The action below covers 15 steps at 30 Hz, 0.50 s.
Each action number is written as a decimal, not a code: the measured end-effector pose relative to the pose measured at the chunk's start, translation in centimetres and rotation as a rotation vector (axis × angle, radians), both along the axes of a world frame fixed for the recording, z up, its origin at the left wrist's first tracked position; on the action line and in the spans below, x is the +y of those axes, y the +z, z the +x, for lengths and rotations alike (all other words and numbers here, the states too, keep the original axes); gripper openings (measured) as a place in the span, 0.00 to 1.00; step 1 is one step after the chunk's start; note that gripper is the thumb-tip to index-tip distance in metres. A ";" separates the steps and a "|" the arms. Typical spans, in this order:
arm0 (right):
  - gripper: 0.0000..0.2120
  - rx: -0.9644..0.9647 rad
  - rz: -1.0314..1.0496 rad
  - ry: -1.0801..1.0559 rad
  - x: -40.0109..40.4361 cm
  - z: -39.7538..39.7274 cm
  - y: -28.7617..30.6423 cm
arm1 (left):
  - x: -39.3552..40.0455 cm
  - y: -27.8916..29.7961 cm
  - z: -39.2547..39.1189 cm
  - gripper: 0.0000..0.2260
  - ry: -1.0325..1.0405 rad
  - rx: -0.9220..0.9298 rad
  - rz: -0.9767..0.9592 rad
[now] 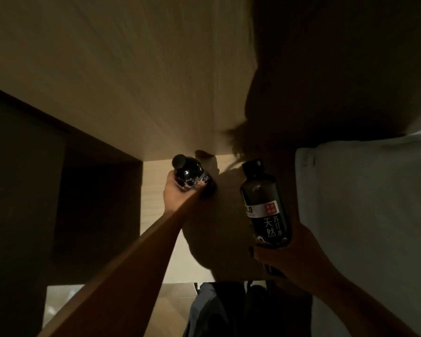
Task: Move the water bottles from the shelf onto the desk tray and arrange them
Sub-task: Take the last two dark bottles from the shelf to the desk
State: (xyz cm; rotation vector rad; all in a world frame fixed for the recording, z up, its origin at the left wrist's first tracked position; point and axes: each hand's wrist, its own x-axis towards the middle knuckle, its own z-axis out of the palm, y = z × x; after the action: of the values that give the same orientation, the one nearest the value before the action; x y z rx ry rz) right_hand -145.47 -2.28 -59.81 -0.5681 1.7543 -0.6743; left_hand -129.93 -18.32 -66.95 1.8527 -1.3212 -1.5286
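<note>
In dim light I look into a wooden shelf compartment (156, 186). My left hand (178, 195) is stretched far in and grips a dark water bottle (188, 175) with a black cap, tilted toward me. My right hand (287, 254) is nearer and holds a second dark bottle (265, 207) upright by its base; its label shows white characters and a red square. The desk tray is out of view.
A pale wooden panel (131, 81) fills the upper view above the compartment. A dark cabinet side (22, 190) stands on the left. White folded fabric (362, 203) lies on the right. Dark clothing (219, 310) hangs below the shelf. My own shadow darkens the upper right.
</note>
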 end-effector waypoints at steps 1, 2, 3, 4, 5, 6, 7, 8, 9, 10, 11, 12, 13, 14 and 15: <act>0.23 0.002 -0.004 0.017 0.0 -0.2 0.3 | -0.1 0.4 0.4 0.27 0.006 0.015 0.018; 0.22 0.006 -0.009 0.033 -0.1 -0.3 0.7 | -0.1 0.8 0.9 0.26 0.017 0.034 0.042; 0.21 0.010 -0.011 0.041 -0.2 -0.4 1.1 | 0.1 1.5 1.2 0.25 0.036 0.056 0.074; 0.21 0.013 -0.016 0.043 -0.2 -0.5 1.6 | 0.4 2.4 1.5 0.22 0.061 0.095 0.106; 0.22 0.012 -0.024 0.041 -0.3 -0.6 2.2 | 0.7 3.7 1.7 0.19 0.081 0.152 0.128; 0.22 0.008 -0.032 0.042 -0.3 -0.6 3.0 | 1.1 5.1 1.8 0.16 0.092 0.220 0.141; 0.22 0.006 -0.035 0.047 -0.3 -0.6 3.8 | 1.6 6.6 1.8 0.13 0.098 0.275 0.150; 0.22 0.002 -0.033 0.057 -0.2 -0.8 4.6 | 2.2 8.2 1.9 0.11 0.109 0.314 0.156; 0.22 -0.002 -0.030 0.066 0.0 -0.9 5.6 | 2.8 9.8 1.9 0.11 0.128 0.351 0.161; 0.21 -0.005 -0.036 0.073 0.2 -1.1 6.6 | 3.5 11.4 1.8 0.12 0.157 0.387 0.165; 0.20 -0.009 -0.046 0.083 0.5 -1.3 7.7 | 4.2 12.9 1.7 0.15 0.186 0.421 0.172; 0.20 -0.018 -0.055 0.091 0.8 -1.5 8.8 | 4.9 14.2 1.7 0.18 0.221 0.457 0.191; 0.20 -0.025 -0.067 0.090 1.0 -1.7 10.1 | 5.5 15.6 1.5 0.19 0.266 0.499 0.218; 0.21 -0.034 -0.076 0.081 1.3 -1.8 11.3 | 6.1 17.0 1.4 0.18 0.317 0.550 0.253; 0.22 -0.046 -0.078 0.076 1.6 -1.9 12.4 | 6.7 18.5 1.3 0.17 0.367 0.601 0.297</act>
State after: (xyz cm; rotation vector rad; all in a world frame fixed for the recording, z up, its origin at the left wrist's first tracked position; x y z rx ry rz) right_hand -147.35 -0.73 -47.41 -0.6640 1.6606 -0.6998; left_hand -128.65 -11.59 -48.43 1.4881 -0.4780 -1.9249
